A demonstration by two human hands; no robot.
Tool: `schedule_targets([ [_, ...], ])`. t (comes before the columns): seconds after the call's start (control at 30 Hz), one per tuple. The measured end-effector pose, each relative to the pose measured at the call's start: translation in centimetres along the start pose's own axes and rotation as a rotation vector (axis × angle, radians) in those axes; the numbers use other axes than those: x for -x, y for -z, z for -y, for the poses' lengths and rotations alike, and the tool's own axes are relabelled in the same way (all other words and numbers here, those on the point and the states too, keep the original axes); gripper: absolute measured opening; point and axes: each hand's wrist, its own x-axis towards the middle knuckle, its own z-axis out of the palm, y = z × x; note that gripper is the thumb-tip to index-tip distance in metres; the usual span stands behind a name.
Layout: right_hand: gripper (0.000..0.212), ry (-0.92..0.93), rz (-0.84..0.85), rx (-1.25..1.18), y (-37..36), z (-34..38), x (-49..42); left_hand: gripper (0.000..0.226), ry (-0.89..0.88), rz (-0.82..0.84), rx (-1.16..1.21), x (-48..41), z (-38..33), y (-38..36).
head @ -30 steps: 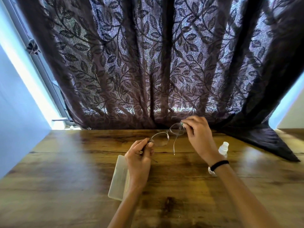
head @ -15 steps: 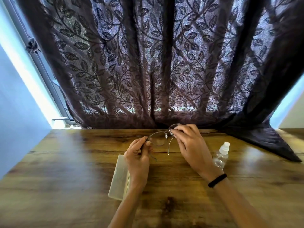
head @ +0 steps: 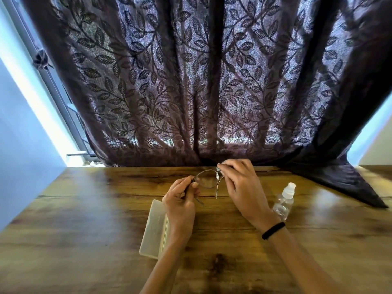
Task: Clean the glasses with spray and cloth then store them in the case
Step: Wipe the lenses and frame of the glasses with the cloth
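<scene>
While your left hand [head: 180,203] is pinching the glasses [head: 209,180] above the counter [head: 95,209], your right hand [head: 239,185] is gripping the far lens; be supporting the frame, rubbing gently

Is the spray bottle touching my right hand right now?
Apart. The head view shows bare wooden table between the spray bottle and the right hand, which pinches the glasses.

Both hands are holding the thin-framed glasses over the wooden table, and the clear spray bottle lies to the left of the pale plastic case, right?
Not quite: in the head view the clear spray bottle lies right of the pale plastic case.
</scene>
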Motion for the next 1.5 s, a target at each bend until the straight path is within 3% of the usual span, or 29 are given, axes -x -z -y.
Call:
schedule_targets([
  [0.43,0.023,-0.155,-0.016,-0.069,0.7,-2.5,-1.0,0.053,-0.038,-0.011,0.031,-0.1,0.0,0.3],
  [0.8,0.025,-0.033,-0.003,-0.056,0.5,0.4,-0.4,0.056,-0.045,0.013,0.026,-0.5,0.2,0.4],
  [1.13,0.022,-0.156,-0.013,-0.107,0.4,-2.4,-1.9,0.056,-0.080,-0.004,0.028,-0.5,0.3,0.7],
  [1.5,0.024,-0.049,0.019,-0.164,0.1,0.2,-0.7,0.051,-0.055,-0.029,0.038,-0.8,0.6,0.4],
])
